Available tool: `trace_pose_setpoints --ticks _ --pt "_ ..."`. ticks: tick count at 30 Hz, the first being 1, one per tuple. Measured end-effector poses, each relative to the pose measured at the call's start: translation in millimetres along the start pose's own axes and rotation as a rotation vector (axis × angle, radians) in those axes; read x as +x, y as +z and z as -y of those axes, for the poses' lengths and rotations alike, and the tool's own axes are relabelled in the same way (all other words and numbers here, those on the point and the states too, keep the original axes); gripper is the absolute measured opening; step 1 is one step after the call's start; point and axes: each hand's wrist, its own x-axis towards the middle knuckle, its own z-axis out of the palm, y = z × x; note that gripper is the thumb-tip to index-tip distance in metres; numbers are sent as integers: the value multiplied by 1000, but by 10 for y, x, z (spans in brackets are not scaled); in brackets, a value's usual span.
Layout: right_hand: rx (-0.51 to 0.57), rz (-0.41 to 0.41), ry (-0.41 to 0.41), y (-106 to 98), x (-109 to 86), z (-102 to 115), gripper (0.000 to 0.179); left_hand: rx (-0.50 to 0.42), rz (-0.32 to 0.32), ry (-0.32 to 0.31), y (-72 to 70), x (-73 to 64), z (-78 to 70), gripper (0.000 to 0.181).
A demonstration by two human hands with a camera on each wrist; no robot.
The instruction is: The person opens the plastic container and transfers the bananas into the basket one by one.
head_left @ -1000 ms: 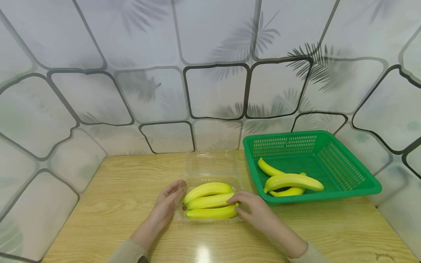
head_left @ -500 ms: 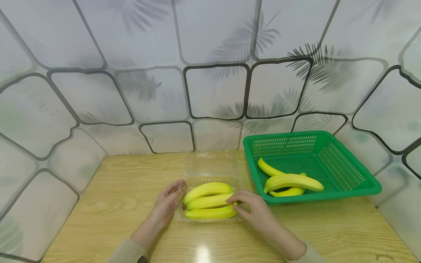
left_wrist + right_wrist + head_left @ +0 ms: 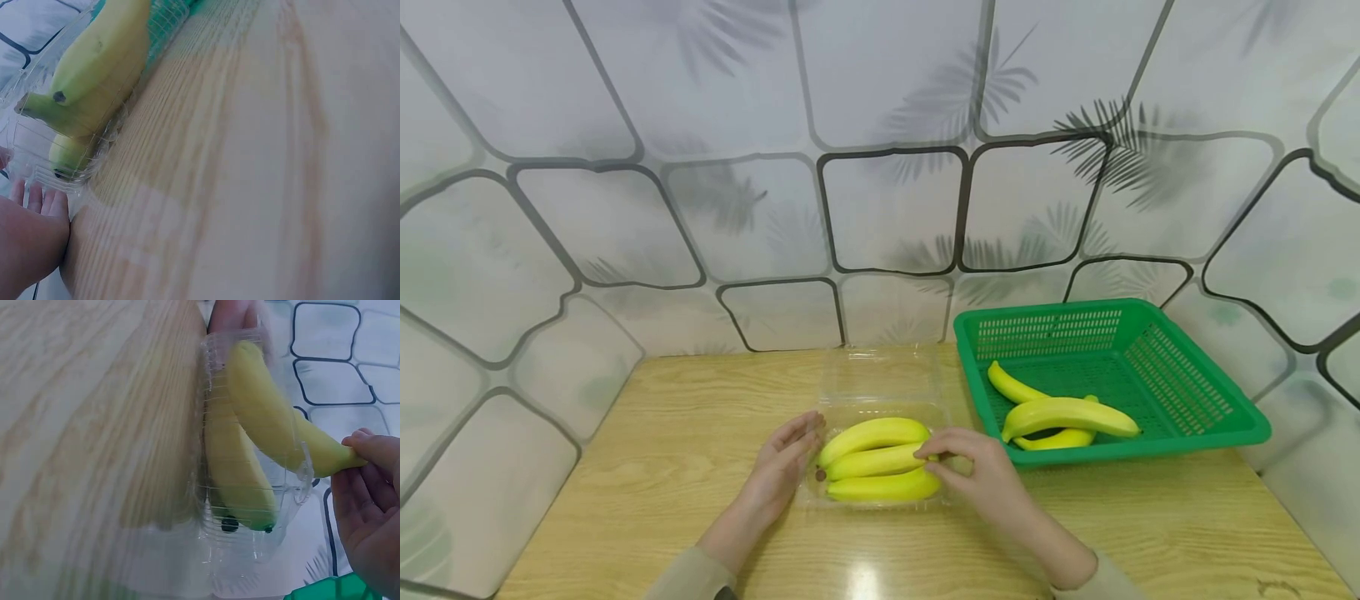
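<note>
In the head view, a clear plastic clamshell box [image 3: 883, 383] lies with its lid back, holding yellow bananas [image 3: 874, 435]. A dark round tip shows at its left end. My right hand [image 3: 988, 479] pinches the right end of the front banana [image 3: 883, 486]. The right wrist view shows that banana [image 3: 269, 412] slanting up, its end between thumb and fingers of my right hand [image 3: 369, 500]. My left hand [image 3: 782, 462] rests against the box's left end, fingers extended. In the left wrist view, the left hand [image 3: 34, 244] is partly cut off.
A green plastic basket [image 3: 1187, 358] stands to the right of the box, with several bananas [image 3: 1071, 415] piled in its near left part. The wooden table [image 3: 700, 417] is bordered by patterned walls [image 3: 887, 217] at the back and sides.
My right hand has shifted slightly left and up; the front banana's right end has risen and its left tip has moved slightly right. My left hand stays at the box's left end.
</note>
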Motion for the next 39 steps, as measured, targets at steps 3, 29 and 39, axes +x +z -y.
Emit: trace_pose_setpoints --ticks 3,29,39 --pt "3 -8 -15 -18 23 20 28 -1 -12 -2 4 6 1 61" --pt "28 -161 -128 -387 305 202 29 -26 -63 -3 11 44 12 59" --pt "31 -266 -188 -605 358 187 33 -15 -32 0 0 28 13 61"
